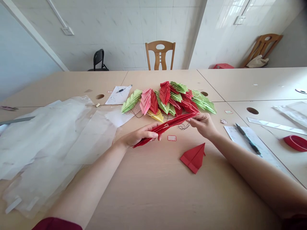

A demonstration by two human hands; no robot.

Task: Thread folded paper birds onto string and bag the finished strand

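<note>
A long strip of folded red paper [171, 123] spans between my two hands, raised above the table and slanting up to the right. My left hand [141, 134] grips its lower left end, thumb on top. At the upper right end, the fingers of my right hand [202, 124] pinch it. Below my right hand a single folded red paper piece [193, 158] lies on the table. Just beyond the strip is a heap of folded paper chains: green [131, 101], pink [145, 101], red [165, 92] and a yellow piece [155, 115]. Dark thread [184, 126] trails near them.
Clear plastic bags [48, 137] cover the left side. A pen [124, 88] rests on a paper sheet [118, 97] at the back. To the right are a marker [248, 139], a ruler [278, 125] and a red tape roll [296, 142]. Scissors [9, 108] lie far left.
</note>
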